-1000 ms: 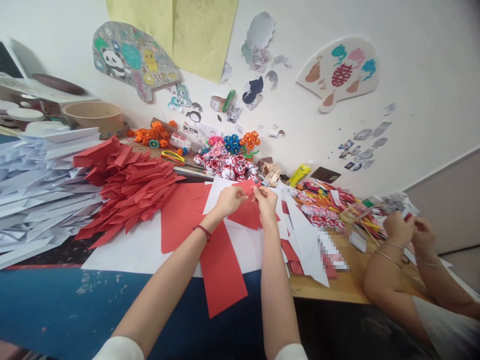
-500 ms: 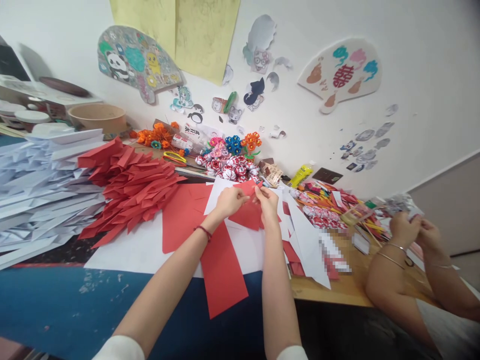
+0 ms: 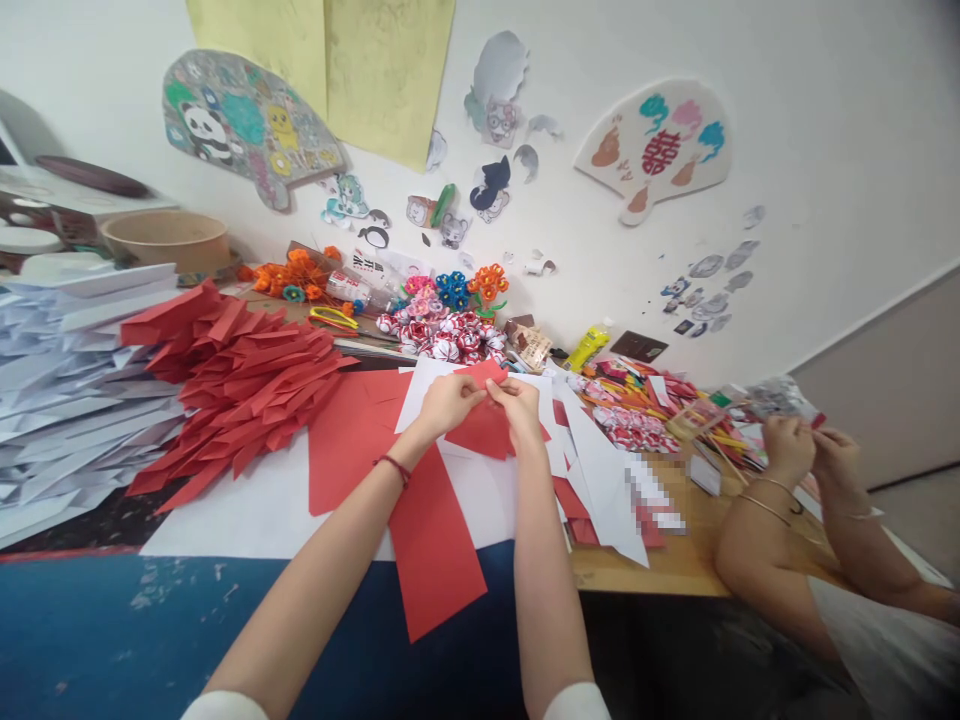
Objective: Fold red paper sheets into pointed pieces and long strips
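My left hand (image 3: 452,402) and my right hand (image 3: 519,405) meet over the middle of the work surface, fingers pinched. Between them they hold a small piece of red paper (image 3: 484,372); how it is folded is too small to make out. Under my hands lies a red sheet (image 3: 480,435) on top of white paper (image 3: 411,398). A larger red sheet (image 3: 341,450) spreads to the left. One long red strip (image 3: 439,560) hangs past the front edge beneath my left forearm.
Folded red paper pieces (image 3: 247,370) are heaped at left, beside a big pile of folded white ones (image 3: 82,400). Red-and-white paper flowers (image 3: 450,335) stand behind. Loose white sheets (image 3: 600,470) lie at right. Another person's hands (image 3: 810,450) work at the far right.
Both my hands stay pinched on the small red paper, which has shifted slightly, and my right fingers have moved closer to the left. The whole view has swung a little to the right.
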Available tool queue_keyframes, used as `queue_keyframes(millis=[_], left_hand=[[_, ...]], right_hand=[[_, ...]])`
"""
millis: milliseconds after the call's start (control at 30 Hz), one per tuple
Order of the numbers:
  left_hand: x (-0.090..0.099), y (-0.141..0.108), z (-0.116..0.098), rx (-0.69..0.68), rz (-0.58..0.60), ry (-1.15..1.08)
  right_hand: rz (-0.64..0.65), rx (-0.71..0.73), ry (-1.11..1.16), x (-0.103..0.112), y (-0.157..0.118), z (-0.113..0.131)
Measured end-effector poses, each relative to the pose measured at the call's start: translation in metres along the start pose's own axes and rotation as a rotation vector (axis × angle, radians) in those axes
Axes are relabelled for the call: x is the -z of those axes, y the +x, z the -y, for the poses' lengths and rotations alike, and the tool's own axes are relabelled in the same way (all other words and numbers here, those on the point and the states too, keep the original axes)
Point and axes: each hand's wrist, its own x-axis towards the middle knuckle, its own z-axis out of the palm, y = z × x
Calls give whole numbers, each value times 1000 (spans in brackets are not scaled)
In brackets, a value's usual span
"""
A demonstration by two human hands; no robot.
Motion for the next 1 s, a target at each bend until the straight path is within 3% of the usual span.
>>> queue_keyframes(millis=[233,500,700,1000], left_hand=[[1,0,-4,4,-27,25],[5,-1,-8,-27,-57,2],[4,-4,-11,-32,-55,-27],[8,-3,-12,-67,-41,-28]], right_hand=[[-7,47,0,-1,0,-3],[74,24,12,-4,-3,-1],[-8,73,38,-2,-1,1],[21,55,59,-4,-3,1]])
